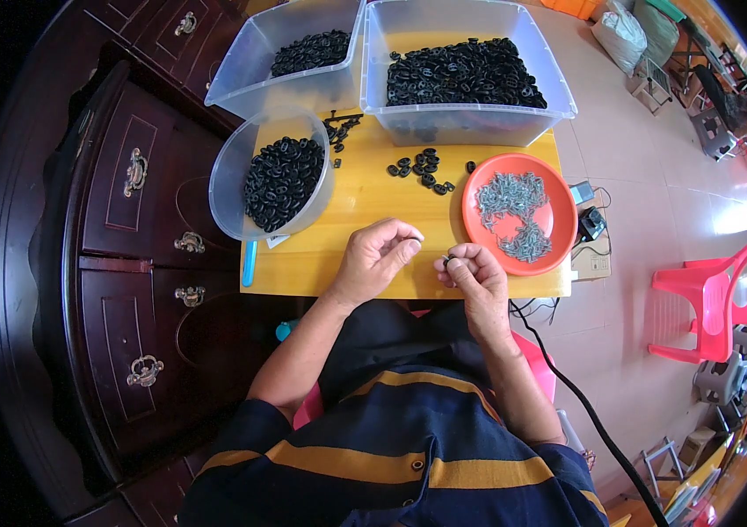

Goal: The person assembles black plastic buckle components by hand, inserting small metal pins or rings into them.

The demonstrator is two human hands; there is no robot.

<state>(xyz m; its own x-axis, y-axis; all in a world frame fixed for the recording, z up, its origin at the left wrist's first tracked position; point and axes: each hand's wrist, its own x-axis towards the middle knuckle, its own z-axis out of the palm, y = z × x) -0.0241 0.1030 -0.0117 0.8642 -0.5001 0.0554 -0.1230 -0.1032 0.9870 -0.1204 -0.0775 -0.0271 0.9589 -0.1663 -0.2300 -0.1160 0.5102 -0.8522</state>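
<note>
My left hand (375, 259) is over the front of the yellow wooden table, thumb and index finger closed in a pinch. What sits between those fingertips, if anything, is too small to make out. Close by on the right, my right hand (476, 274) pinches a small black piece (447, 261) between thumb and fingers. Beyond the hands lies a loose group of black oval plastic pieces (427, 165). An orange-red round plate (474, 230) beside my right hand bears two heaps of small silvery metal pins or screws (511, 194).
A round clear tub (229, 189) of black pieces stands at the table's left, with two clear rectangular bins (470, 124) of them behind. A blue pen-like object (249, 263) lies at the left edge. Dark wooden drawers (132, 167) flank the left; a pink chair (706, 303) stands right.
</note>
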